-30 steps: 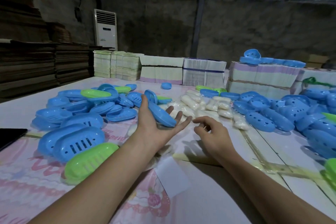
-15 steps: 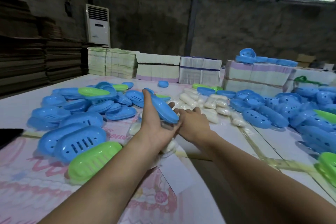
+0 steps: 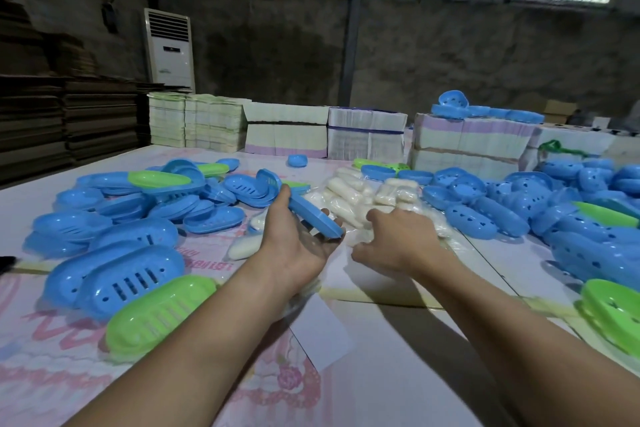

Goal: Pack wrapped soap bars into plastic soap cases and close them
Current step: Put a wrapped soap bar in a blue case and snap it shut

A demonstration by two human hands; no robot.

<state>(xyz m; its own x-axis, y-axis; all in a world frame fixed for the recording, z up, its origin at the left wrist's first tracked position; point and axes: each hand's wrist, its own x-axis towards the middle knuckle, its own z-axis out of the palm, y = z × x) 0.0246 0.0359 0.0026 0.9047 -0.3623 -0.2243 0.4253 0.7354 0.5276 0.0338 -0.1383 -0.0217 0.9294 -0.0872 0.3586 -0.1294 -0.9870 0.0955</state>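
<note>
A blue soap case (image 3: 313, 217) is held in the left hand (image 3: 298, 246), palm up, with the thumb curled over its upper edge and the fingers under its far end; the case is tilted, one end raised toward the thumb. Just right of it, the right hand (image 3: 398, 243) is lowered palm down, fingers curled onto a wrapped soap bar (image 3: 360, 236) at the near edge of a pile; whether the bar is actually gripped cannot be told, as the fingertips are hidden.

Beyond both hands, more wrapped soap bars (image 3: 349, 192) are heaped on the bench (image 3: 381, 357). Another wrapped bar (image 3: 244, 248) lies just left of the left wrist. Further left, closed blue cases (image 3: 114, 274) and a green case (image 3: 159, 315) are laid near the left forearm, with a spread of open blue case halves (image 3: 194, 201) behind them. To the right of the right hand, a large heap of blue case halves with heart-shaped holes (image 3: 519, 215) is seen, and a green half (image 3: 613, 312) lies near the right forearm.

At the far edge of the bench, stacks of flat printed cartons (image 3: 367, 135) are lined up. An air conditioner (image 3: 169, 45) is stood against the wall beyond.
</note>
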